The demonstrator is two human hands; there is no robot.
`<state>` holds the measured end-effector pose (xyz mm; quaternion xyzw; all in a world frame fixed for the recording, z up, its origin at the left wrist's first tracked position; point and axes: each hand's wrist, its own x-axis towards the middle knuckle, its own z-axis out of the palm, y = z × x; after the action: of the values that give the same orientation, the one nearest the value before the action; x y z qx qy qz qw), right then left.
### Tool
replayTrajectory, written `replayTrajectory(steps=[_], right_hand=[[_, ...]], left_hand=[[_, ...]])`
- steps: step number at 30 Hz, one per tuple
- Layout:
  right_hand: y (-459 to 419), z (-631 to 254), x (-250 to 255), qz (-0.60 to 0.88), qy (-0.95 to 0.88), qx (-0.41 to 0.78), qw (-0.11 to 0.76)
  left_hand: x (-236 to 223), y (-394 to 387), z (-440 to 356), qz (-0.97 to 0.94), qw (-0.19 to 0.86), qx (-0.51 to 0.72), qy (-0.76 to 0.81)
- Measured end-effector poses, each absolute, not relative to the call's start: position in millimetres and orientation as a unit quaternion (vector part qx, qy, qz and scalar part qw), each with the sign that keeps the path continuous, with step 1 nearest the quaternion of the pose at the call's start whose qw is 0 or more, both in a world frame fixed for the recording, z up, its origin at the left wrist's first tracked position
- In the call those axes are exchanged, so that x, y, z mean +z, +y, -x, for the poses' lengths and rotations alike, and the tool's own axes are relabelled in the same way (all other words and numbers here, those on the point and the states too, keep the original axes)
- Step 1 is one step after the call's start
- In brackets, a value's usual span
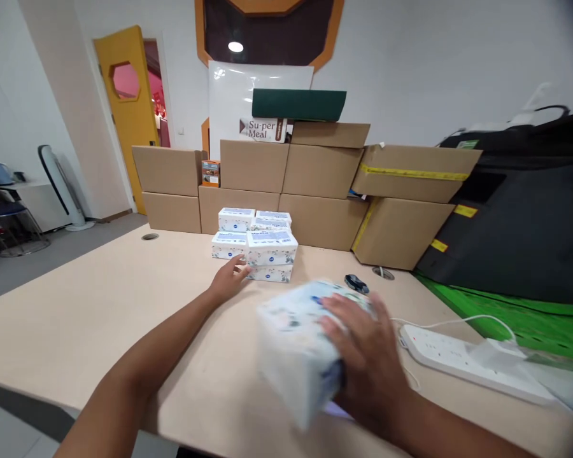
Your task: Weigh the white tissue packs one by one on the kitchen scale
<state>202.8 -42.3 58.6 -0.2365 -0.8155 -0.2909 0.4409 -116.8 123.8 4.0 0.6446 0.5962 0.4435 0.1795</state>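
Note:
My right hand (363, 346) is wrapped round a white tissue box (298, 346) with a floral print, held tilted just above the beige table (100, 318); the box is blurred by motion. My left hand (230, 277) reaches forward, its fingers resting against the front of a stack of several matching tissue boxes (262, 245) standing near the middle of the table. The fingers look loosely curled against the lowest box, gripping nothing I can see.
Brown cardboard cartons (315, 184) line the back of the table. A white power strip (458, 356) with a cable lies at the right, a small dark object (356, 283) beside it. A black bag (530, 210) and green mat (530, 318) sit far right. A yellow door (127, 108) stands back left.

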Motion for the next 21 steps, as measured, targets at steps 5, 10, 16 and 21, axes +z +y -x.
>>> replayTrajectory(steps=[5, 10, 16, 21], right_hand=[[-8.6, -319.9, -3.0, 0.352, -0.746, -0.327, 0.461], [2.1, -347.2, -26.6, 0.308, -0.739, -0.32, 0.507], [-11.7, -335.0, -30.9, 0.372, -0.696, -0.227, 0.57], [-7.9, -343.4, -46.6, 0.392, -0.732, -0.182, 0.527]], left_hand=[[8.0, 120.4, 99.9, -0.61, 0.203, 0.498, 0.582], [1.3, 126.6, 98.2, -0.556, 0.244, 0.529, 0.592], [-0.7, 139.8, 109.1, -0.517, 0.279, 0.534, 0.608], [2.0, 141.6, 111.2, -0.493, 0.319, 0.548, 0.596]])
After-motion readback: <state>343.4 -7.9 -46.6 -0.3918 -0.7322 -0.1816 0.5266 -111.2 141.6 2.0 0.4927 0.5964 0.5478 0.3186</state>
